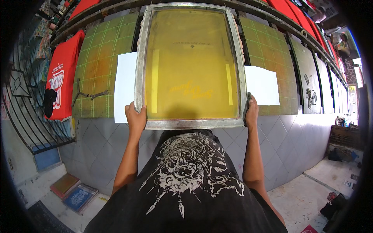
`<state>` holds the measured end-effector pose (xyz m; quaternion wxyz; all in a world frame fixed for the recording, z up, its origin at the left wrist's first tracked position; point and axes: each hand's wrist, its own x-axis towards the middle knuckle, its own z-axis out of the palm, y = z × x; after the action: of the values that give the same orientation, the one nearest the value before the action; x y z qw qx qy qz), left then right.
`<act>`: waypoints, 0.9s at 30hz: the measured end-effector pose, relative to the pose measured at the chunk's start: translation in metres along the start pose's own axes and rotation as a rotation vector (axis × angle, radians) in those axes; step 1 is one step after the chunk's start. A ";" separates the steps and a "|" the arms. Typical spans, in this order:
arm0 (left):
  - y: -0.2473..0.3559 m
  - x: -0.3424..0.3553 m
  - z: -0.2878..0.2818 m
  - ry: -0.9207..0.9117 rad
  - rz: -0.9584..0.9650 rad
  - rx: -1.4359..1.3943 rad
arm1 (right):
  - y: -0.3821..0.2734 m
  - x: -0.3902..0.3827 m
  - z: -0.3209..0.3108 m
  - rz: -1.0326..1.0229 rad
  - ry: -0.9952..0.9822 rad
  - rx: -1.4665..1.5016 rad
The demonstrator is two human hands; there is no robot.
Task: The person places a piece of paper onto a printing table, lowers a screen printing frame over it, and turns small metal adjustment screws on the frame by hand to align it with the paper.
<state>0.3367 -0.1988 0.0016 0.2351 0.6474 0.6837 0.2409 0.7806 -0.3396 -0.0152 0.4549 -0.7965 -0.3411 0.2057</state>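
Grey tiles (289, 138), laid as diamonds, show at eight and four o'clock, below a long counter (301, 54) that bends across the upper view; the wearer's black printed shirt (190, 186) fills six o'clock, a forearm rising on each side of it, the left leaning toward one o'clock, the right toward eleven; the left hand (136, 118) sits at nine and the right hand (252, 110) at three, both closed and pinching the side bars of a framed screen (190, 66) near its close corners, the fingers beneath partly hidden; that screen, yellow mesh in a grey metal border, lies at twelve o'clock, over the counter, its long axis running from twelve to six, its near bar toward the wearer; whether it touches the counter, I cannot tell; green gridded boards (105, 50) flank it at ten and two; a red shirt (64, 50) hangs between nine and ten; white paper (123, 87) shows at either side of the screen; a metal tool (93, 95) rests on the left board, just past nine.
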 end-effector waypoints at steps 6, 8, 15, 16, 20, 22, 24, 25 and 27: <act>0.003 -0.002 0.000 0.008 -0.014 -0.007 | 0.003 0.001 -0.001 -0.008 -0.020 -0.005; 0.006 -0.002 -0.001 0.001 -0.032 -0.018 | 0.003 0.001 -0.001 -0.009 -0.018 -0.015; 0.000 -0.001 0.001 0.012 -0.017 0.017 | -0.002 0.000 0.001 0.006 -0.011 0.009; 0.000 -0.001 0.001 0.006 -0.014 0.018 | -0.004 0.000 0.001 0.005 -0.012 0.003; 0.000 -0.001 0.003 0.006 -0.002 0.032 | -0.001 0.000 -0.001 -0.006 -0.007 -0.018; -0.001 0.000 0.004 0.012 0.005 0.027 | 0.001 0.001 -0.002 -0.020 -0.008 -0.037; -0.002 -0.001 0.003 0.022 0.009 0.024 | 0.000 0.001 0.000 -0.007 -0.011 -0.035; -0.002 -0.002 0.003 0.029 0.012 0.021 | -0.001 0.000 0.001 -0.001 -0.013 -0.033; -0.001 -0.002 0.003 0.042 0.023 0.012 | 0.005 0.002 0.002 -0.012 -0.001 -0.031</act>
<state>0.3384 -0.2003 -0.0013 0.2139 0.6516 0.6824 0.2530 0.7823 -0.3389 -0.0201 0.4436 -0.8013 -0.3492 0.1980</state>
